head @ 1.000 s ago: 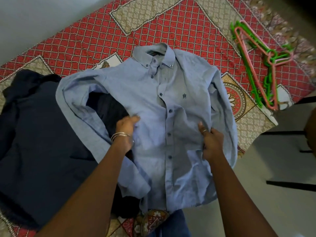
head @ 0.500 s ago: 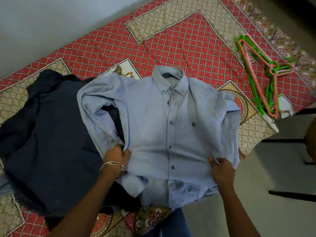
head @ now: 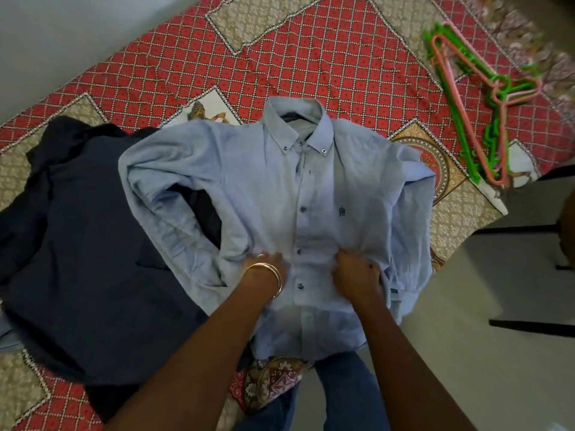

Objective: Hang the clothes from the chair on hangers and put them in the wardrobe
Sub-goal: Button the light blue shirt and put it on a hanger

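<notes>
Two hands on the light blue shirt [head: 311,194], which lies front up, buttoned, collar away from the person, on the red patterned bedspread [head: 311,57]. Left hand [head: 264,269], bangles on the wrist, has fingers curled into the cloth left of the button strip, bunching it. Right hand [head: 354,272] grips the cloth just right of the strip, fingers dug in. Fabric puckers between the two hands. Shirt's left-side sleeve is bent back and overlaps a dark navy garment [head: 87,259] spread on the bedspread; navy cloth shows through the sleeve's loop. Shirt hem hangs over the bed edge, above the person's jeans [head: 345,396]. Hangers [head: 476,98], green and pink, piled together at the far right corner of the bedspread, well apart from the shirt. Pale floor [head: 482,353] to the right with dark bars across it, blurred.
</notes>
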Motion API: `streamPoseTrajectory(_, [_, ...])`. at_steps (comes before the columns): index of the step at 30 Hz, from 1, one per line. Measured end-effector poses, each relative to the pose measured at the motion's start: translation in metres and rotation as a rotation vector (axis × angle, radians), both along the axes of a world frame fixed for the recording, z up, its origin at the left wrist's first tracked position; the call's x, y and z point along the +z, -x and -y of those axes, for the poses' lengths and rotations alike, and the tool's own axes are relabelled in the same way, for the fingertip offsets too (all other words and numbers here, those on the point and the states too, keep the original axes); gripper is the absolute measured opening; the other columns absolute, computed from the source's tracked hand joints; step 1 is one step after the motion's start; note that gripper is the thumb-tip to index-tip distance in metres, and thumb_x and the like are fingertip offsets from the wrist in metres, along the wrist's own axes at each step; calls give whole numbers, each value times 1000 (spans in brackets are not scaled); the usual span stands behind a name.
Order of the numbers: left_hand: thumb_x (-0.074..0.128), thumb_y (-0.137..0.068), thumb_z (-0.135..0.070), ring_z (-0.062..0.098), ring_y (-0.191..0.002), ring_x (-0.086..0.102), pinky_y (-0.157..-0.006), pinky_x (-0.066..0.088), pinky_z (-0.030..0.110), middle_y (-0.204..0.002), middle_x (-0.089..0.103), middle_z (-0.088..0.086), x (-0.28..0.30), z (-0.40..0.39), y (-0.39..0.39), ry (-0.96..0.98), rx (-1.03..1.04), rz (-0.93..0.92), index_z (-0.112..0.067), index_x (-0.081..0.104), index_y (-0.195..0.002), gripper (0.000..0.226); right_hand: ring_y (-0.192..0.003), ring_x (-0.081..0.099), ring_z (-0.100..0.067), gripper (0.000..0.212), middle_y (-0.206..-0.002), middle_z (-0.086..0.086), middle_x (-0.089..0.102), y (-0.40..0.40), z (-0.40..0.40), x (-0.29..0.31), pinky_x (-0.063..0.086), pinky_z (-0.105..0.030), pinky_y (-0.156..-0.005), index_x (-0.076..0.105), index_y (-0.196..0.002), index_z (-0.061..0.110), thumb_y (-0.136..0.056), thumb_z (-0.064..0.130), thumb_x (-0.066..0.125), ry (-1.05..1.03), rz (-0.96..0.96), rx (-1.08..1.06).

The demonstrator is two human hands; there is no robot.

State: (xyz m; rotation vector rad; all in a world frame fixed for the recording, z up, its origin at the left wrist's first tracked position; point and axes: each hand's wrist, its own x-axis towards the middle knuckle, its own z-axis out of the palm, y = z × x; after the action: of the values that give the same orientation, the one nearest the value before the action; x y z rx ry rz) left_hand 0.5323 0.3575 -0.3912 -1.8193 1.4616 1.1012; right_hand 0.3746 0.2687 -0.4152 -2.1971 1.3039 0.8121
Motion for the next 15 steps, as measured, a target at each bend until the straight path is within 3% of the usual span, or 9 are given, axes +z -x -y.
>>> streamPoseTrajectory(3, [45, -97, -21, 32, -128, 46, -105, 38, 42, -140, 46, 14, 8, 18, -8, 122, 170, -77, -10, 47, -135, 40, -104, 63, -31, 23, -110, -13, 68, -6, 25, 5, 49, -41, -92, 66, -109, 10, -95, 21, 52, -71, 194, -156])
streamPoseTrajectory(6, [55, -92, -17, 28, -99, 65, -92, 49, 30, -106, 69, 12, 10, 42, -16, 300, 515, -195, -14, 70, -104, 20, -78, 65, -22, 14, -89, -14, 68, -3, 51, 13, 54, -36, -75, 69, -92, 5, -93, 5, 55, -237, 528, -426])
streamPoseTrajectory(8, [59, -87, -7, 20, -68, 65, -69, 55, 29, -72, 69, 5, 7, 66, -14, 401, 918, -295, -19, 71, -77, 20, -54, 61, -10, 19, -73, -9, 63, 3, 69, 19, 52, -27, -55, 64, -82, 10, -95, 1, 53, -334, 714, -688])
streamPoseTrajectory(10, [53, -87, 5, 18, -49, 56, -52, 45, 25, -55, 62, 2, 6, 111, -4, 474, 1443, -480, -16, 67, -62, 35, -43, 57, -7, 17, -68, -8, 63, 12, 106, 23, 48, -21, -45, 63, -84, 7, -97, 4, 52, -306, 855, -848])
streamPoseTrajectory(12, [41, -90, 10, 16, -42, 52, -43, 38, 20, -56, 59, 6, 10, 146, 0, 537, 1700, -604, -3, 63, -68, 33, -42, 55, -8, 25, -64, -10, 64, 22, 134, 28, 48, -23, -45, 65, -77, 11, -98, 13, 53, -176, 930, -900])
streamPoseTrajectory(15, [36, -93, 12, 7, -31, 47, -33, 32, 12, -54, 59, 7, 19, 203, 17, 604, 1815, -642, 3, 56, -94, 22, -47, 54, -12, 29, -61, -12, 61, 51, 187, 28, 50, -30, -49, 65, -73, 12, -99, 18, 53, 47, 896, -985])
